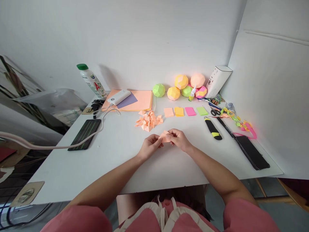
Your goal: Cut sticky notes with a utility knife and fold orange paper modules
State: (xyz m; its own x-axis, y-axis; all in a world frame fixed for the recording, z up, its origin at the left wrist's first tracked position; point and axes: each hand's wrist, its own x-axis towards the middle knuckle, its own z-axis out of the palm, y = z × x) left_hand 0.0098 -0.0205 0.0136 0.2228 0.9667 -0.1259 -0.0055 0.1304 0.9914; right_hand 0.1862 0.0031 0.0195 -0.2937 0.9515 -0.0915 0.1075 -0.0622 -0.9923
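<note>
Between my two hands, above the white table [113,167], is a small peach paper square [165,136]. My left hand [150,146] pinches its left side, and my right hand [178,139] grips its right side with the thumb on top. Just behind my left hand lies a pile of folded peach paper pieces [148,120]. Beyond the hands sit four small stacks in a row: peach [168,112], orange [179,111], pink [190,111] and lime green [202,111].
Faceted paper balls [181,82] stand by the back wall with a glue bottle [192,93]. At right lie scissors [215,112], a cutter [212,129] and a black case [252,152]. At left are a phone [85,134], power bank [119,97], cable and white bottle [93,82].
</note>
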